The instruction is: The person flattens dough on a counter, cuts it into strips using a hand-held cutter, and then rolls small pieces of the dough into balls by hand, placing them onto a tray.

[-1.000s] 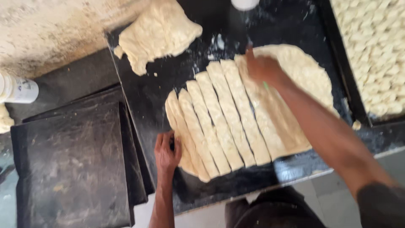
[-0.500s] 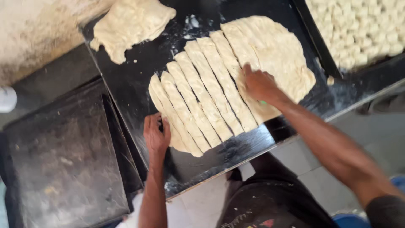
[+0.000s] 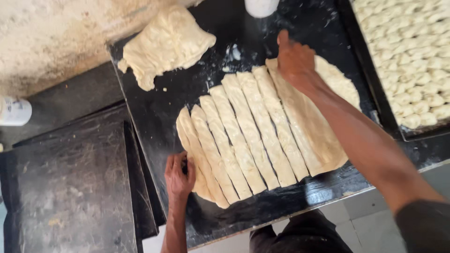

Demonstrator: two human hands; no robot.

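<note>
A flat sheet of pale dough [image 3: 262, 131], cut into several long strips, lies on a black worktop [image 3: 159, 112]. My left hand [image 3: 179, 174] rests on the worktop at the near left edge of the dough, fingers curled against the outermost strip. My right hand [image 3: 295, 58] presses on the far end of the dough where the cut strips meet the uncut part; what it grips, if anything, is hidden under the palm. A rough lump of dough [image 3: 166, 44] sits at the far left of the worktop.
A tray [image 3: 389, 122] filled with several small shaped dough pieces stands at the right. Stacked dark baking trays [image 3: 70, 187] lie to the left. A white container [image 3: 14, 111] is at the left edge, another white cup [image 3: 261, 6] at the top.
My right hand has moved from the near part of the dough up to its far end. My left hand stays at the near left edge.
</note>
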